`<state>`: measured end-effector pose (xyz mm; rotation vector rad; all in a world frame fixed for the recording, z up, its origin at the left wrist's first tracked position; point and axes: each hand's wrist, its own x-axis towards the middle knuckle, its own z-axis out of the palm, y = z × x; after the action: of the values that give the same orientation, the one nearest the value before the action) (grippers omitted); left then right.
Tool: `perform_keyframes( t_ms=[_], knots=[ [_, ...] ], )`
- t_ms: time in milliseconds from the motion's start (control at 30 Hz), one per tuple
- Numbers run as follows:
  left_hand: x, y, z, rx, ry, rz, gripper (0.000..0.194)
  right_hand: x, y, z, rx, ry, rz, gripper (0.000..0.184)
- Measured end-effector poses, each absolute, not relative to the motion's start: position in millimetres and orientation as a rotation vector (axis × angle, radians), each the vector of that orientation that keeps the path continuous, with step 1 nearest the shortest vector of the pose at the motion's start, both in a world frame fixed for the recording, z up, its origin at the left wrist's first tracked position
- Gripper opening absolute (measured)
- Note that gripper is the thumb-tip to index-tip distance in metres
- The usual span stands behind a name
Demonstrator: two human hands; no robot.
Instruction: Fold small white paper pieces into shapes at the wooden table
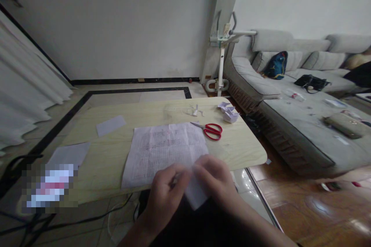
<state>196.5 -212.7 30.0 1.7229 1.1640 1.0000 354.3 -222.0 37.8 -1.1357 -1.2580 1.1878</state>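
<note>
Between my two hands is a small piece of white paper, its lower end hanging over my dark clothing. My left hand pinches its upper left side, fingers curled. From the right, my right hand grips the same piece; its fingertips are slightly blurred. Under and beyond the hands lies a large creased printed sheet on the light wooden table. Red-handled scissors rest at the sheet's upper right corner, blades pointing left.
Folded paper pieces sit at the table's far right, with paper scraps beside them. To the left lie a blank paper slip, another sheet and a pixelated object. A grey sofa stands on the right.
</note>
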Motion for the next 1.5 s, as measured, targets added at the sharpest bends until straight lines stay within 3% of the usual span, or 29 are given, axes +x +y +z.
perform_keyframes(
  t_ms=[400,733,933,1500],
  knots=[
    [193,-225,48,1.992,1.089,1.129,0.026,352,-235,54,-1.113,-1.37,1.009,0.018],
    [188,-230,54,2.406,1.014,1.31,0.018,353,-236,53,-1.017,-1.301,1.189,0.017],
    [192,-220,42,1.96,1.193,1.199,0.009,351,-229,42,-1.063,-1.288,1.09,0.02],
    [191,-206,25,1.369,1.247,1.087,0.015,355,-220,31,-1.191,-1.222,1.014,0.025]
  ],
)
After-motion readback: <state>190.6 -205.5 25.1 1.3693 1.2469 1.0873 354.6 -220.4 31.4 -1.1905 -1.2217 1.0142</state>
